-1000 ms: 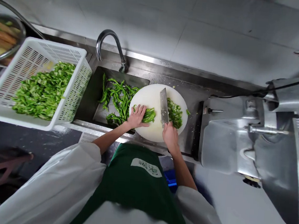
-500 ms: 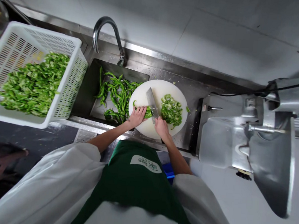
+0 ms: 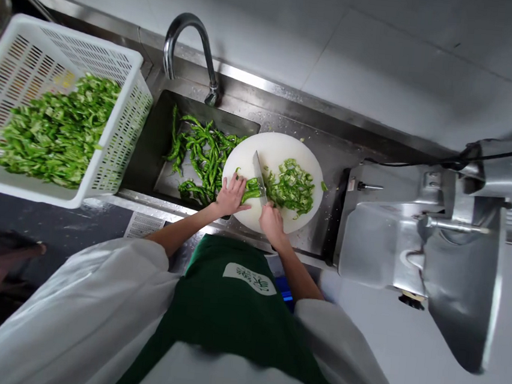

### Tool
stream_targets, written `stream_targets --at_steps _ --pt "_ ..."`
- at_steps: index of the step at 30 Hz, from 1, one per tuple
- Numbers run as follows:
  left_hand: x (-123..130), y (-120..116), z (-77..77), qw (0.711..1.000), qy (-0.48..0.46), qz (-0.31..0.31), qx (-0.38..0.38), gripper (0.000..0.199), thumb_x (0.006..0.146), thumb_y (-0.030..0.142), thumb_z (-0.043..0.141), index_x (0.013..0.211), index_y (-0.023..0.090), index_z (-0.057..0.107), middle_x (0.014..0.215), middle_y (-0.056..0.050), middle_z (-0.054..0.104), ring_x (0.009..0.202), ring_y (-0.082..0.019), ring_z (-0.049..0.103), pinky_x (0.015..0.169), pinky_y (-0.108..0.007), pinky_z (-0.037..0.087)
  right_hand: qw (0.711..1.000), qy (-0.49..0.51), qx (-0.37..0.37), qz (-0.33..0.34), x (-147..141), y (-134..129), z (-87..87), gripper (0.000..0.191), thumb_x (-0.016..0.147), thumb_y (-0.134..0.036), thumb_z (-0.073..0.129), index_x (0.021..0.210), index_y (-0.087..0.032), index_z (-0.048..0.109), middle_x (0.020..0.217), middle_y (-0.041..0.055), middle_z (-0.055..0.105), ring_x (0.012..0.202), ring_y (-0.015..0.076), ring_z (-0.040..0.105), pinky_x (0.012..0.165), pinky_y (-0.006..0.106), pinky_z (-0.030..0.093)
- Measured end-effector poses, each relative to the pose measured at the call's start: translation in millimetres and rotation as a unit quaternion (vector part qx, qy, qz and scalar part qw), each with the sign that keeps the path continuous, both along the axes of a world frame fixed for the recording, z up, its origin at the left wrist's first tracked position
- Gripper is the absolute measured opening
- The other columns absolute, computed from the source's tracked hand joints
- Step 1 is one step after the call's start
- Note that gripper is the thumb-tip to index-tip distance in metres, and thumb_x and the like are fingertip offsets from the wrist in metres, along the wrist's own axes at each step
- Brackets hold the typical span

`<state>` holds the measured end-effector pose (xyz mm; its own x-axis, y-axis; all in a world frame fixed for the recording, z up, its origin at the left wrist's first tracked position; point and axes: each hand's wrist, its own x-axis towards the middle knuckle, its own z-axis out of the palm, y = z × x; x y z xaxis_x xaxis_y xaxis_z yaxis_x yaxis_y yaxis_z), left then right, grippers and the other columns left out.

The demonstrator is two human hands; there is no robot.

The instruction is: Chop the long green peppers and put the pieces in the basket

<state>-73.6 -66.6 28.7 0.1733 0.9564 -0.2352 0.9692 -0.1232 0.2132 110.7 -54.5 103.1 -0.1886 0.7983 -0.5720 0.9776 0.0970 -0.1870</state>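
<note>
A round white cutting board (image 3: pixel 267 146) lies over the right end of the sink. On its left part my left hand (image 3: pixel 231 195) presses down on a bunch of green peppers (image 3: pixel 251 189), fingers over them and thumb toward me. My right hand (image 3: pixel 272 221) is wrapped round the handle of a cleaver (image 3: pixel 259 173). The blade stands on edge just right of the peppers, its tip pointing away from me. Sliced green pepper (image 3: pixel 296 187) lies in a loose pile to the right of the blade. The cleaver's handle is hidden in my fist.
Whole green peppers (image 3: pixel 207 154) lie in the sink basin (image 3: pixel 142 172) under a curved faucet (image 3: pixel 191 20). At the left a white plastic basket (image 3: pixel 134 90) holds many sliced peppers. A metal slicing machine (image 3: pixel 371 239) stands close on the right.
The cleaver has shifted slightly, and its blade is now more upright beside the peppers. More slices lie against its right side. My left hand has drawn back a little to the left.
</note>
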Motion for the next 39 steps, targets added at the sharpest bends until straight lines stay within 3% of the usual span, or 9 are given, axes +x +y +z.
stream_targets --at_steps 3,6,11,16,20,25,29,34,39 --pt "5 -2 0.2 1.0 0.005 0.017 0.0 0.088 0.099 0.066 0.033 0.162 0.005 0.025 0.16 -0.025 0.036 0.154 -0.045 0.017 0.123 -0.063 0.012 1.0 0.003 -0.003 -0.009 1 9 -9.3 0.035 0.109 -0.021 0.031 0.131 -0.008 0.054 0.118 0.0211 0.071 0.112 0.025 0.069 0.091 0.029 0.047" --pt "7 -2 3.4 0.999 0.002 0.037 0.01 0.092 0.096 0.07 0.038 0.162 0.006 0.025 0.154 -0.026 0.043 0.149 -0.046 0.028 0.121 -0.064 0.014 1.0 0.007 -0.009 -0.003 17 18 -0.2 0.033 0.109 -0.028 0.035 0.127 -0.012 0.057 0.118 0.0185 0.072 0.111 0.0254 0.068 0.09 0.029 0.048" --pt "-4 -12 5.6 0.998 -0.007 0.047 0.037 0.102 0.092 0.076 0.039 0.162 0.004 0.022 0.159 -0.028 0.036 0.154 -0.046 0.018 0.121 -0.067 0.01 0.999 -0.004 0.044 0.004 16 6 19.1 0.035 0.109 -0.028 0.031 0.128 -0.011 0.054 0.111 0.019 0.073 0.106 0.0262 0.07 0.089 0.031 0.048" --pt "-9 -25 2.3 0.999 0.002 0.038 0.024 0.077 0.104 0.055 0.022 0.16 0.003 0.028 0.158 -0.027 0.037 0.155 -0.041 0.018 0.121 -0.064 0.014 1.0 0.004 0.002 0.029 -20 -10 -2.9 0.036 0.108 -0.021 0.03 0.131 -0.009 0.054 0.114 0.0207 0.072 0.106 0.0268 0.07 0.089 0.032 0.049" --pt "-1 -22 -1.1 0.999 0.01 0.046 0.016 0.068 0.105 0.047 0.026 0.157 0.005 0.036 0.149 -0.026 0.047 0.145 -0.042 0.034 0.121 -0.062 0.017 1.0 0.017 0.005 0.024 -12 2 -17.3 0.034 0.109 -0.027 0.034 0.127 -0.011 0.057 0.115 0.0183 0.072 0.109 0.026 0.069 0.09 0.031 0.048" --pt "21 -2 -2.2 0.998 -0.025 0.051 0.027 0.064 0.102 0.049 0.04 0.148 0.006 0.049 0.14 -0.026 0.054 0.133 -0.043 0.044 0.121 -0.064 0.017 0.999 -0.003 0.034 0.017 25 11 1.7 0.032 0.109 -0.029 0.036 0.122 -0.012 0.059 0.114 0.0174 0.072 0.11 0.0252 0.068 0.091 0.03 0.047" --pt "12 -4 -2.9 0.989 -0.086 0.076 0.093 0.064 0.095 0.057 0.057 0.14 0.012 0.057 0.135 -0.024 0.056 0.131 -0.044 0.046 0.115 -0.066 0.026 0.997 -0.026 0.074 0.015 22 0 17.4 0.034 0.11 -0.03 0.032 0.124 -0.012 0.056 0.106 0.017 0.074 0.101 0.0247 0.071 0.087 0.03 0.047" --pt "-22 -23 -22.7 0.965 -0.222 0.046 0.135 0.033 0.096 0.045 0.063 0.12 0.024 0.067 0.125 -0.012 0.062 0.118 -0.031 0.057 0.1 -0.051 0.046 0.997 -0.017 0.055 0.06 -5 -9 0.8 0.037 0.11 -0.029 0.03 0.133 -0.011 0.052 0.109 0.0185 0.073 0.102 0.0253 0.071 0.086 0.03 0.048" --pt "-24 -28 -50.6 0.942 -0.29 0.035 0.165 0.019 0.097 0.034 0.062 0.11 0.024 0.072 0.122 -0.011 0.064 0.115 -0.029 0.058 0.097 -0.048 0.048 0.997 -0.021 0.024 0.067 -3 -1 -16.4 0.035 0.11 -0.03 0.033 0.127 -0.012 0.057 0.112 0.018 0.073 0.106 0.0249 0.07 0.087 0.029 0.048"
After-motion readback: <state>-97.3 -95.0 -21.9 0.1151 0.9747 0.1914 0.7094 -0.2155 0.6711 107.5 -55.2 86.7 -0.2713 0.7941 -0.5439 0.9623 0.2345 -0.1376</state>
